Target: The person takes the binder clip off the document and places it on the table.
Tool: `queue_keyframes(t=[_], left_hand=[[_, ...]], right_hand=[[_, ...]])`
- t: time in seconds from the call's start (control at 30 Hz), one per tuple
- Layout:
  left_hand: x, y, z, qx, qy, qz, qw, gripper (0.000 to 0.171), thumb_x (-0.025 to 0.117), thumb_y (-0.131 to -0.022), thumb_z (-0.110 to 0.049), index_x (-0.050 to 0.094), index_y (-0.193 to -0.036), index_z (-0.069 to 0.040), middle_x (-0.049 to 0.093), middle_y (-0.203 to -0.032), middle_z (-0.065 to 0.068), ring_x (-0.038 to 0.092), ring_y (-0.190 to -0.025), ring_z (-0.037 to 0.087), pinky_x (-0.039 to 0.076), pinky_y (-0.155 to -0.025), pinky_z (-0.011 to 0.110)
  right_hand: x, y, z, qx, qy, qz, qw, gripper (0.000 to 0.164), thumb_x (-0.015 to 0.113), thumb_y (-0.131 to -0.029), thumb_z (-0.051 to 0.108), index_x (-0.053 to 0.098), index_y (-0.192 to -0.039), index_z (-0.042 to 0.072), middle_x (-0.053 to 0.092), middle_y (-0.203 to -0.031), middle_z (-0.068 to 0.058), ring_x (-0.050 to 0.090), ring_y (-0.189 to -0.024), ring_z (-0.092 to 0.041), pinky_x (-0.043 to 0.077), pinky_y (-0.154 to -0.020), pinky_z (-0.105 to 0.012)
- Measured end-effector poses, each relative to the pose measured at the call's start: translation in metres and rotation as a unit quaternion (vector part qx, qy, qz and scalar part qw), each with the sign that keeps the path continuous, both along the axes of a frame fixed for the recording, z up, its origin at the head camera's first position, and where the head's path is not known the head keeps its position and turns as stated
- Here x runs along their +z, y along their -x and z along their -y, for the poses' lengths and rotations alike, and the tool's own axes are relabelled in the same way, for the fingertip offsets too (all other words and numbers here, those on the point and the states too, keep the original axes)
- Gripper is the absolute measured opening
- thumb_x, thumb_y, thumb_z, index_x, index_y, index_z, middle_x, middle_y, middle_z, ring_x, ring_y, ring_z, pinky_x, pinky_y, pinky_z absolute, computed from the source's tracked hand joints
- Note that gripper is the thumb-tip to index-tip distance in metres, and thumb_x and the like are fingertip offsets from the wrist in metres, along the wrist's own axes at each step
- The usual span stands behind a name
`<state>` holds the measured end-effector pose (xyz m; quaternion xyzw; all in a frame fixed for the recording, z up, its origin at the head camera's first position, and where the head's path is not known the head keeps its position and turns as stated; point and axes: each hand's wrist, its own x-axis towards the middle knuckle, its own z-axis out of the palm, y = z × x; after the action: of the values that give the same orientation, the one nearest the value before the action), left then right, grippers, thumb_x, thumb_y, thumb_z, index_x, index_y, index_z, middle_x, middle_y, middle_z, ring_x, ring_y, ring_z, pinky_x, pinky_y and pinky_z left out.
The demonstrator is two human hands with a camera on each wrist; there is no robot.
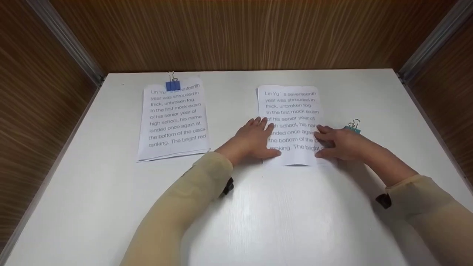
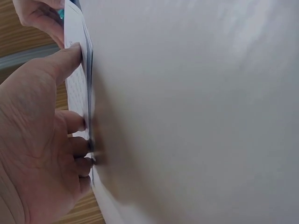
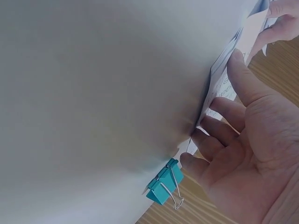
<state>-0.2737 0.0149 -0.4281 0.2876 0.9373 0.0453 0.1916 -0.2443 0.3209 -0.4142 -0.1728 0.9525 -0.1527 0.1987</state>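
Observation:
A stack of printed paper sheets point(image 1: 292, 100) lies on the table, its sheets slightly out of line at the edges. My left hand point(image 1: 255, 138) rests along its left side, fingers spread, the thumb over the lower left part. On the opposite side, my right hand point(image 1: 342, 143) touches the right edge with its fingertips, thumb near the lower corner. Both wrist views show extended thumbs and gently bent fingers against the paper edges. Just beyond the right hand is a teal binder clip point(image 3: 164, 183), partly hidden by that hand in the head view point(image 1: 353, 126).
To the left lies another stack of printed sheets point(image 1: 175, 120), with a blue binder clip point(image 1: 172, 86) on its top edge. The white table point(image 1: 236, 221) is bounded by a wood-grain panel point(image 1: 236, 33) behind and panels at both sides.

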Motion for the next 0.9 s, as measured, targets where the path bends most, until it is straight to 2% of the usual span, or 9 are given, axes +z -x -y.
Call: queue_keyframes(t=[0.33, 0.47, 0.6, 0.73, 0.8, 0.9], left_hand=[[-0.003, -0.008, 0.010, 0.017, -0.025, -0.010, 0.9995, 0.097, 0.052, -0.100, -0.069, 0.020, -0.171, -0.012, 0.010, -0.176, 0.021, 0.004, -0.163, 0.036, 0.002, -0.132, 0.042], [0.002, -0.014, 0.012, 0.016, -0.021, -0.015, 0.9995, 0.095, 0.053, -0.100, -0.068, 0.023, -0.170, -0.012, 0.013, -0.176, 0.018, 0.005, -0.163, 0.034, 0.002, -0.132, 0.041], [0.009, -0.020, 0.018, 0.011, -0.023, -0.029, 0.9993, 0.093, 0.052, -0.101, -0.068, 0.024, -0.170, -0.013, 0.014, -0.176, 0.016, 0.005, -0.164, 0.032, 0.002, -0.132, 0.040], [0.019, -0.026, 0.039, 0.004, -0.042, -0.054, 0.9976, 0.091, 0.051, -0.102, -0.067, 0.025, -0.170, -0.013, 0.016, -0.176, 0.017, 0.007, -0.163, 0.033, 0.003, -0.132, 0.041], [0.024, -0.030, 0.058, 0.008, -0.053, -0.065, 0.9964, 0.090, 0.052, -0.102, -0.066, 0.026, -0.170, -0.012, 0.016, -0.176, 0.017, 0.008, -0.163, 0.035, 0.003, -0.132, 0.042], [0.029, -0.036, 0.092, 0.031, -0.065, -0.075, 0.9946, 0.090, 0.054, -0.102, -0.065, 0.026, -0.170, -0.012, 0.016, -0.175, 0.018, 0.008, -0.163, 0.035, 0.003, -0.131, 0.043]], right_hand=[[-0.006, -0.003, -0.003, 0.003, 0.017, -0.012, 1.000, 0.082, 0.080, -0.096, 0.042, 0.046, -0.159, 0.003, 0.029, -0.171, -0.019, 0.023, -0.157, -0.046, 0.026, -0.124, -0.062], [-0.004, -0.006, -0.006, 0.003, 0.013, -0.020, 1.000, 0.082, 0.081, -0.095, 0.040, 0.047, -0.158, 0.001, 0.031, -0.170, -0.022, 0.026, -0.155, -0.049, 0.027, -0.122, -0.063], [-0.003, -0.012, -0.008, -0.006, 0.026, -0.038, 0.999, 0.083, 0.079, -0.096, 0.046, 0.047, -0.159, 0.005, 0.032, -0.169, -0.023, 0.029, -0.154, -0.050, 0.030, -0.121, -0.064], [0.003, -0.020, -0.006, -0.019, 0.053, -0.090, 0.994, 0.079, 0.077, -0.098, 0.046, 0.049, -0.158, 0.005, 0.036, -0.167, -0.024, 0.034, -0.151, -0.051, 0.031, -0.119, -0.066], [0.007, -0.023, 0.001, -0.020, 0.065, -0.118, 0.991, 0.076, 0.076, -0.099, 0.043, 0.050, -0.157, 0.003, 0.038, -0.165, -0.025, 0.036, -0.150, -0.052, 0.033, -0.118, -0.068], [0.013, -0.025, 0.018, -0.021, 0.076, -0.154, 0.985, 0.072, 0.077, -0.099, 0.038, 0.051, -0.157, 0.003, 0.041, -0.164, -0.023, 0.040, -0.148, -0.051, 0.035, -0.117, -0.067]])
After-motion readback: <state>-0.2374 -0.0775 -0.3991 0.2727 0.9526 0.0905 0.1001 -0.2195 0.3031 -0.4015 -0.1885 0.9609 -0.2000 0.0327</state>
